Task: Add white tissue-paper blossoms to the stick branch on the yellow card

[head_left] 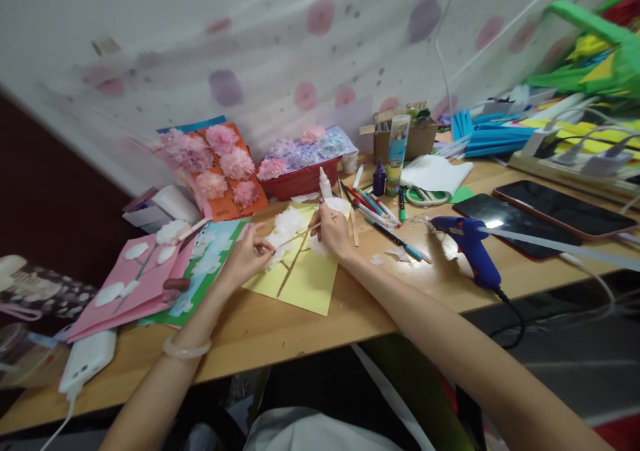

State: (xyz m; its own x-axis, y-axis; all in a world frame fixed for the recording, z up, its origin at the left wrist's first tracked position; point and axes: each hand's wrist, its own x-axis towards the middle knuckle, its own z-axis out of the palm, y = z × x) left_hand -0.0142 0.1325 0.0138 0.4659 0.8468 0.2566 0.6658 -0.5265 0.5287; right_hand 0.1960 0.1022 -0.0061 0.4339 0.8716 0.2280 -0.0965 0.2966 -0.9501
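**Thin stick point(299, 235) held low over a yellow sheet point(320, 291)**

The right hand point(331, 229) has its fingers drawn together on the thin stick, which slants towards the left hand, probably gripped this way so that its tip can be steered finely. The left hand point(253, 252) is bent in from the other side, its fingers narrowed beside white paper tufts point(291, 220); whether they pinch a shred or the stick's end, I cannot tell.

The yellow sheet lies on the worktop point(285, 337) between the forearms, near the front edge, likely for easy reach by both hands. It is plain and flat, turned at an angle, with a brown branch point(291, 274) forking up it; the fluffy, crumpled tufts cover much of its upper part.

A white glue bottle point(325, 183) stands just beyond the right hand, seemingly kept close. The blue glue gun point(465, 237) lies well to the right with its nozzle away from the sheet, perhaps to spare the paper. Pens point(377, 211) lie between.
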